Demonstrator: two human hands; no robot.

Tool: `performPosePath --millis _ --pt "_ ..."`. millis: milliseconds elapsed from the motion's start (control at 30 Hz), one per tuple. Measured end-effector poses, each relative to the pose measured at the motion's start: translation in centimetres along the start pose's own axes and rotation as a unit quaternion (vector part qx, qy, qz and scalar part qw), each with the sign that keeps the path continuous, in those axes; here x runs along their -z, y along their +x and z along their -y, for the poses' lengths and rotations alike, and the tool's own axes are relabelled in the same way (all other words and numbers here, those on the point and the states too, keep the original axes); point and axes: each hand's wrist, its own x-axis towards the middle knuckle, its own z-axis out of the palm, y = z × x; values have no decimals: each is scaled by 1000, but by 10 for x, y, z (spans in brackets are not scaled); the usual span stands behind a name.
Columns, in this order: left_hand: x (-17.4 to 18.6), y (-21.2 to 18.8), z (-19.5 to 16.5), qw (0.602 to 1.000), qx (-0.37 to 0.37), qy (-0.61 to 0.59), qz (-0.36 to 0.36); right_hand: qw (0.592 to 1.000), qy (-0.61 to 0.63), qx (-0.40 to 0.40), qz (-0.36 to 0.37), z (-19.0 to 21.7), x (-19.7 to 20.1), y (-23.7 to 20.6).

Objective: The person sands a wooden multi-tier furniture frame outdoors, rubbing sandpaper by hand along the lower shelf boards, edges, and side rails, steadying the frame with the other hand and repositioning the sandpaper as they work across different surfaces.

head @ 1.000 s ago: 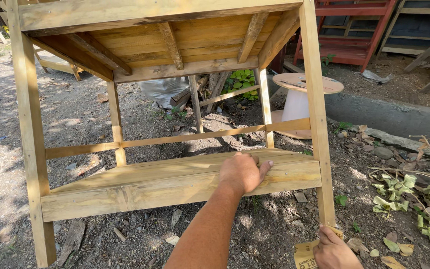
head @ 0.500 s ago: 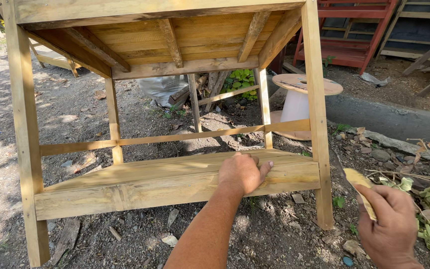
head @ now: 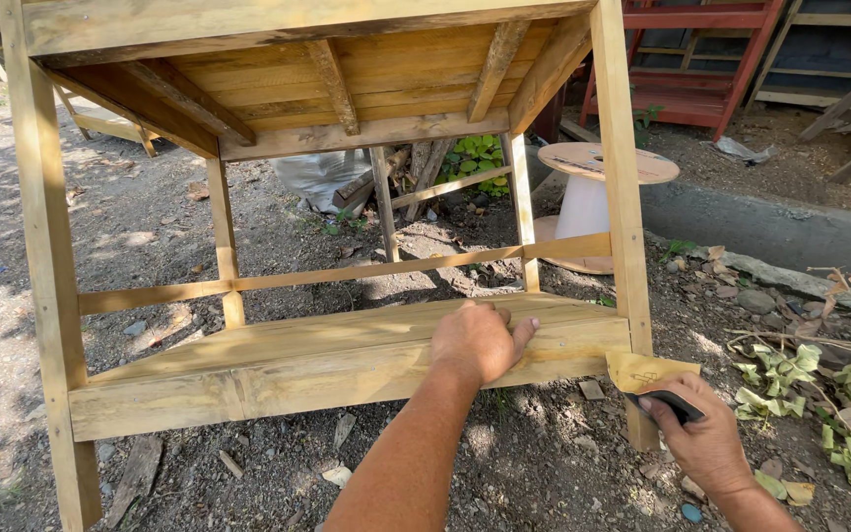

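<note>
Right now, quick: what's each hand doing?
Left hand: curled over the front edge of the wooden table's lower shelf, gripping nothing loose.
Right hand: closed on a sanding block with sandpaper.

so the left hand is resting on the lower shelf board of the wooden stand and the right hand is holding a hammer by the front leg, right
Not quite. The left hand does rest on the lower shelf board, but the right hand holds a folded piece of sandpaper, not a hammer, by the front leg. The head view shows it.

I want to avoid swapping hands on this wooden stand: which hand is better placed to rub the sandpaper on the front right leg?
Right. The right hand already holds the sandpaper beside the front right leg; the left hand rests on the shelf's front edge.
</note>
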Motion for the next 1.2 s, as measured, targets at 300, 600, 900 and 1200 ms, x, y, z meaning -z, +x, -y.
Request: performPosePath --millis 300,600,900,1200 --pt "-2 -1 -1 1000 -4 2 -5 993 -10 92 70 -9 10 -33" --pt "2 0 0 1000 17 -8 0 999 -17 -3 37 4 6 -19" --pt "-2 0 0 1000 5 -16 -15 963 95 -247 -50 -44 14 -53" --pt "2 -1 0 1000 -4 -13 7 951 41 85 -294 94 36 14"
